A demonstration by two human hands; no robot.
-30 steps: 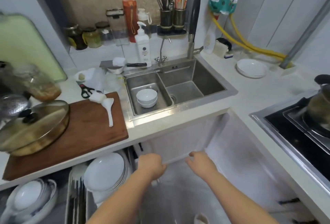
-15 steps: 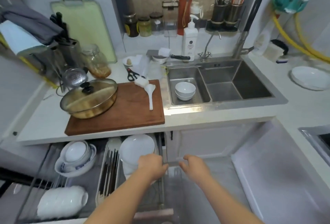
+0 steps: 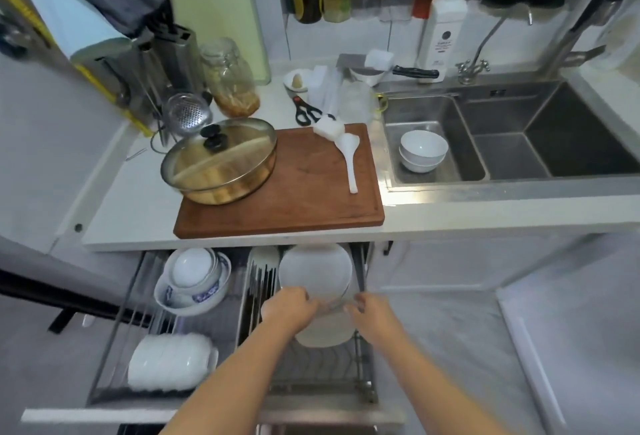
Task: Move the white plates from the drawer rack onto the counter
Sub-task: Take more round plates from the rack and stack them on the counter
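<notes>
Several white plates [image 3: 315, 266] stand on edge in the right part of the pulled-out wire drawer rack [image 3: 362, 379], under the white counter [image 3: 138, 199]. Another white plate [image 3: 323, 334] leans lower, in front of them and partly behind my arms. My left hand [image 3: 289, 306] is curled over the lower left rim of the front plate. My right hand [image 3: 369, 311] has its fingers on the lower right rim. Motion blur hides how far the fingers wrap round the rim.
In the rack's left part sit blue-patterned bowls [image 3: 192, 282], a row of white bowls [image 3: 169, 362] and chopsticks [image 3: 259, 289]. On the counter, a wooden board [image 3: 294, 199] carries a lidded pot [image 3: 220, 161] and a white rice paddle [image 3: 349, 157]. The sink [image 3: 512, 129] holds two bowls [image 3: 422, 150].
The view has swung left and down over the open drawer. Both hands moved from in front of the cabinet door to the rims of the standing plates.
</notes>
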